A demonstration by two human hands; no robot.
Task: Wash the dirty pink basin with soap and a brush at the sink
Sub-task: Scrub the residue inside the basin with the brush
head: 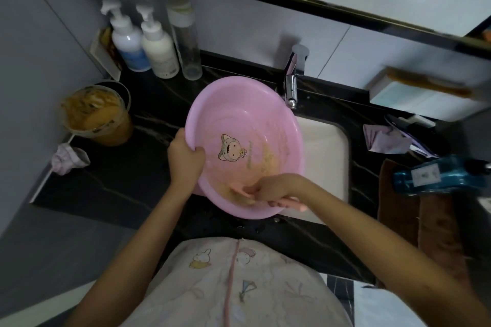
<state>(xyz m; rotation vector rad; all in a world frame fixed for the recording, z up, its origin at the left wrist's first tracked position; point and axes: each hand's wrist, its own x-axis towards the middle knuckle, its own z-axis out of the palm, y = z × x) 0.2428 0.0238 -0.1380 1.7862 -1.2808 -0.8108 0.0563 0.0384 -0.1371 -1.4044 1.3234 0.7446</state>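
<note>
Right hand (268, 190): fingers (251, 190) clamped round the pink brush (288, 204) handle, bristles on the near inner wall of the pink basin (239, 111). Left hand (184, 160) grips the basin's left rim, thumb inside, other fingers hidden behind. Basin tilted toward the person, over the left part of the white sink (325, 146) and the black table (114, 183). Yellow-brown residue (267, 158) right of the cartoon print. Chrome faucet (291, 85) just behind the basin; pump bottles (127, 40) far left.

home bathroom | sink (322, 141) | faucet (291, 85) | pump bottles (143, 40) | tiled wall (239, 32)
</note>
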